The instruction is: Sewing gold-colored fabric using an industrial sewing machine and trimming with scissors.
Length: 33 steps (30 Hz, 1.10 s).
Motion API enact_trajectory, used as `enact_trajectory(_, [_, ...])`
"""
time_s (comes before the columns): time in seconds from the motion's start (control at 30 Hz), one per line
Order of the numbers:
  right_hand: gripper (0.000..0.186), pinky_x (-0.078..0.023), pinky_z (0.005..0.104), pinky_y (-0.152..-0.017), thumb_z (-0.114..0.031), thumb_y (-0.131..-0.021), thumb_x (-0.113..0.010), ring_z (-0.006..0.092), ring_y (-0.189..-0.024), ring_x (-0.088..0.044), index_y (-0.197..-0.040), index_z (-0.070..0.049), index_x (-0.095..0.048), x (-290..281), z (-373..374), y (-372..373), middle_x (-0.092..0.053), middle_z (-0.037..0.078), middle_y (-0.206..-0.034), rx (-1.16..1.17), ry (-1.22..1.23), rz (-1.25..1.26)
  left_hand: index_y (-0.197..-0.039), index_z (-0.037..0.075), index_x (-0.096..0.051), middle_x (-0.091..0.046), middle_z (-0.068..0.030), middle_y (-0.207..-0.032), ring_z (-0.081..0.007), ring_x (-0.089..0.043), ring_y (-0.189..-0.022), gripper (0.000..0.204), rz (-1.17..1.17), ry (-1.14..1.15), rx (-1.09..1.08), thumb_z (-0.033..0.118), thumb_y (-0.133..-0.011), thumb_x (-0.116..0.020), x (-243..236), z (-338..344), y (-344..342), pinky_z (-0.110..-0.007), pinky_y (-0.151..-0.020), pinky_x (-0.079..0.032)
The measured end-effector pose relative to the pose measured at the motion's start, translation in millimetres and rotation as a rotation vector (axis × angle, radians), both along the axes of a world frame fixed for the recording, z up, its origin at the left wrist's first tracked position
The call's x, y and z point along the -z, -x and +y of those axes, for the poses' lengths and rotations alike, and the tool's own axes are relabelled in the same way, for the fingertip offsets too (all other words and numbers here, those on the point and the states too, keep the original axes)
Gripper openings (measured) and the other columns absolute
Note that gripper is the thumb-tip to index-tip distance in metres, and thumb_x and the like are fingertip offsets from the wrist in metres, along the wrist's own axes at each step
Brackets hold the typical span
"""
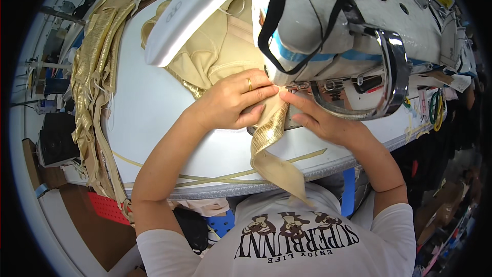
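A beige cloth with shiny gold strips (220, 56) lies under the head of a white sewing machine (302, 36). My left hand (237, 98) rests on the cloth close to the needle area, a ring on one finger. Its fingers are stretched out and its thumb is apart from them. Across from it, my right hand (325, 118) touches the cloth edge with an extended index fingertip, its thumb held apart. From between my hands a gold and beige strip (269, 133) twists down over the table's front edge toward my shirt. The machine head hides the needle and stitching point.
A chrome loop-shaped bar (394, 72) juts from the machine just beyond my right hand. A white lamp-like arm (189, 18) hangs over the cloth. Gold fabric pieces (97, 72) drape down the left table edge. The white table (148, 118) has a curved front edge.
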State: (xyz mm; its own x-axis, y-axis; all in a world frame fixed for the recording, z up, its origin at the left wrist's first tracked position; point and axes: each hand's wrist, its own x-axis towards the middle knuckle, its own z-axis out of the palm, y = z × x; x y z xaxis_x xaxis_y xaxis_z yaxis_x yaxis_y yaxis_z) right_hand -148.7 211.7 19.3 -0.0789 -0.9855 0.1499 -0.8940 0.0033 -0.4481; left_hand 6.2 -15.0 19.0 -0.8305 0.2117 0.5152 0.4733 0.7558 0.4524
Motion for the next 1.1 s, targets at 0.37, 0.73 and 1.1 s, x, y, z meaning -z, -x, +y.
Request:
enact_trajectory(0.37, [0.049,-0.035,0.0486,-0.108,-0.023,-0.093,-0.067,0.0283,-0.122,-0.057,-0.140,-0.025,-0.057,6,-2,3,-0.064,0.007,-0.129,0.037,0.031,0.051,-0.100,0.003,-0.070,-0.064,-0.0093,-0.110,-0.0252,-0.061,-0.107,0.030,-0.186,0.172,-0.091,0.013,-0.072,-0.070,-35,80,-31,-0.046,-0.102,-0.046])
enact_trajectory(0.73, [0.042,-0.046,0.0413,-0.094,-0.023,-0.082,-0.077,0.0276,-0.110,-0.058,-0.123,-0.022,-0.072,4,0,5,-0.061,0.006,-0.117,-0.069,0.192,0.041,-0.096,-0.002,-0.068,-0.063,-0.0090,-0.100,-0.0251,-0.064,-0.097,0.026,0.015,0.235,-0.267,0.007,-0.072,-0.069,-9,62,-22,-0.037,-0.084,-0.054])
enact_trajectory(1.1, [0.038,-0.044,0.0423,-0.098,-0.022,-0.084,-0.075,0.0239,-0.115,-0.061,-0.122,-0.020,-0.072,5,1,5,-0.066,0.002,-0.127,-0.053,0.179,0.038,-0.091,0.004,-0.068,-0.061,-0.0039,-0.092,-0.0194,-0.061,-0.087,0.021,0.088,0.311,-0.225,0.009,-0.071,-0.070,-10,48,-19,-0.033,-0.076,-0.050])
